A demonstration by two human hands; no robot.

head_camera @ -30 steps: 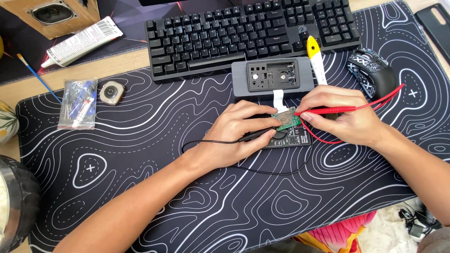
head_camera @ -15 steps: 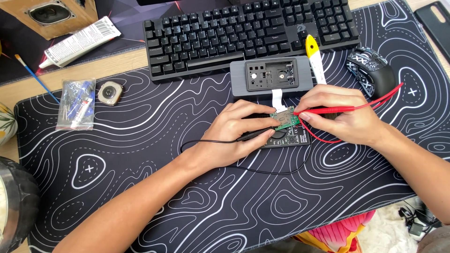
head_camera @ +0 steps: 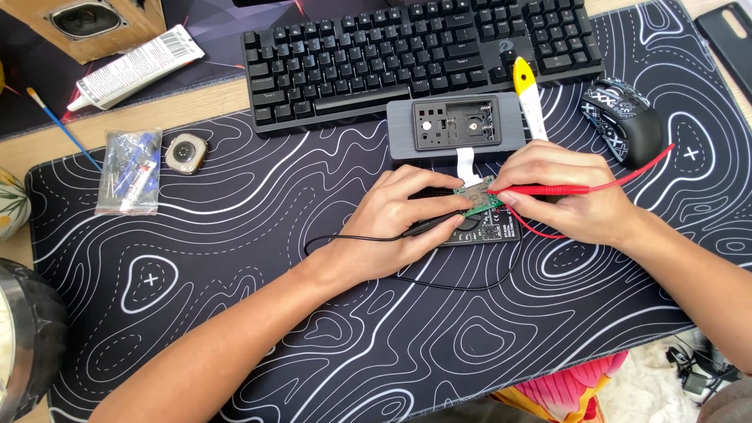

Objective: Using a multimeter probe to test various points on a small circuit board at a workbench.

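Note:
My left hand (head_camera: 403,219) grips a black test probe (head_camera: 429,225) whose tip rests on a small green circuit board (head_camera: 475,200). My right hand (head_camera: 565,190) pinches a red test probe (head_camera: 533,189) with its tip on the same board. The board lies on top of a black multimeter (head_camera: 492,229), mostly hidden under my hands. A white ribbon cable (head_camera: 465,162) runs from the board up to an opened grey device (head_camera: 456,127). Black and red leads trail across the mat.
A black patterned desk mat (head_camera: 235,258) covers the desk. Behind are a black keyboard (head_camera: 415,55), a yellow-and-white tool (head_camera: 529,106) and a patterned mouse (head_camera: 623,117). At left lie a parts bag (head_camera: 129,171), a watch body (head_camera: 186,152), a glue tube (head_camera: 137,66), a paintbrush (head_camera: 63,129).

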